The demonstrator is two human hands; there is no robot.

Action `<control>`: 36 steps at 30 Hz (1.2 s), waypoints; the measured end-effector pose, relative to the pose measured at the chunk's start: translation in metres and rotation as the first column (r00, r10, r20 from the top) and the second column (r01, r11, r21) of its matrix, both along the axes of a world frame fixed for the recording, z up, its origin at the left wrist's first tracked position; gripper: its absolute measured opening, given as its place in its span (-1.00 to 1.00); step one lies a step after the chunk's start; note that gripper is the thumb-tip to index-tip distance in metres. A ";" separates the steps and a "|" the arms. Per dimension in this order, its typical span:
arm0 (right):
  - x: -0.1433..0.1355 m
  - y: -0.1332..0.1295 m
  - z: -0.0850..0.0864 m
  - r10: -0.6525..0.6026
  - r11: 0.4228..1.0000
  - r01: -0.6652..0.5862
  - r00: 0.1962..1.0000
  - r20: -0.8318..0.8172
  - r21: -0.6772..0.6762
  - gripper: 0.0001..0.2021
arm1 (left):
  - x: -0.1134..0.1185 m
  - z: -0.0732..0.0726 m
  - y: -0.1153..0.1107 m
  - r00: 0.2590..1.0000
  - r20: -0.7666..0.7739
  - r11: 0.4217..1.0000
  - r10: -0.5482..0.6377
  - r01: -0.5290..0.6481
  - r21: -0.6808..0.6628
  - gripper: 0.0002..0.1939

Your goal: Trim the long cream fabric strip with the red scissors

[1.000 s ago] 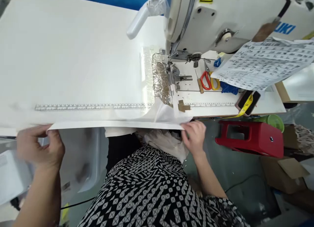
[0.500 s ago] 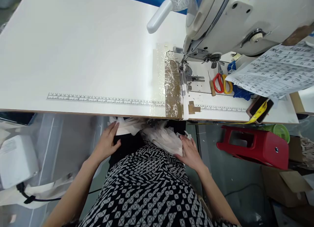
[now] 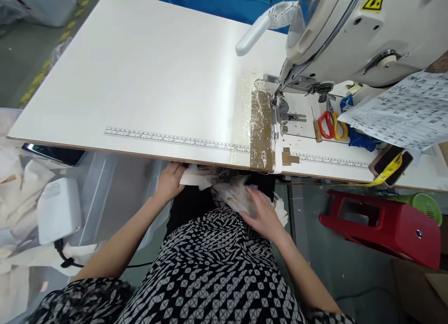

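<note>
Pale, thin fabric pieces [image 3: 231, 195] lie bunched on my lap, partly hidden beneath the table edge. My left hand [image 3: 170, 181] is at their left side, just under the edge, its fingers closed on a strip of white fabric [image 3: 198, 177]. Over the right part of the heap is my right hand [image 3: 262, 215], slightly blurred, with thumb and fingers apart, resting on or just above the cloth. More pale cloth [image 3: 281, 212] hangs beyond that hand, over my right thigh.
Above my lap is a white table [image 3: 157, 81] with a printed ruler and a sewing machine [image 3: 336, 39]. Scissors [image 3: 331, 125], an awl [image 3: 317, 129], and a phone with yellow tape measure [image 3: 390, 167] lie right. A red stool [image 3: 385, 226] stands right; a plastic bin [image 3: 115, 184] left.
The view has shifted left. My left hand has moved in toward the white strip and its fingers have closed. My right hand has slid inward over the heap, uncovering cloth at its outer side.
</note>
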State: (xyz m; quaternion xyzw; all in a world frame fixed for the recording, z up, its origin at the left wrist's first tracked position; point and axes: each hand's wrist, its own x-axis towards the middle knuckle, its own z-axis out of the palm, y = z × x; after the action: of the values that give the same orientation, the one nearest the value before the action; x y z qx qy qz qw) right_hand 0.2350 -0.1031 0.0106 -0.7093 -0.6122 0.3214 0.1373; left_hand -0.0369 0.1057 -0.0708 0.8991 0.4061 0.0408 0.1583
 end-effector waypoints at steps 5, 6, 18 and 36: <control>-0.060 0.094 -0.025 0.243 0.961 -0.222 0.962 -0.124 0.164 0.08 | 0.017 0.040 -0.017 0.969 0.214 0.982 -0.122 0.150 -0.119 -0.75; -0.066 0.108 -0.029 0.284 0.951 -0.261 0.950 -0.132 0.166 0.03 | 0.019 0.051 -0.019 0.959 0.235 0.970 -0.160 0.198 -0.145 -0.75; 0.015 0.000 0.120 0.326 0.915 -0.194 0.873 0.363 -0.354 -0.81 | 0.107 0.060 -0.073 0.670 0.222 0.643 -0.709 0.742 -0.188 -0.39; 0.078 -0.046 -0.045 -0.546 0.796 0.466 0.828 -0.127 -0.386 -0.53 | 0.195 0.016 -0.120 0.662 0.039 0.656 -0.749 0.748 -0.098 -0.45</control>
State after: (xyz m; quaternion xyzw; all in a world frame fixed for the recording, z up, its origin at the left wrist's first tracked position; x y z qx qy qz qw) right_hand 0.3125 -0.1488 -0.0342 -0.8180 -0.3137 0.4530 0.1652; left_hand 0.1576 -0.0144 -0.0548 0.9769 0.0023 -0.0518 0.2073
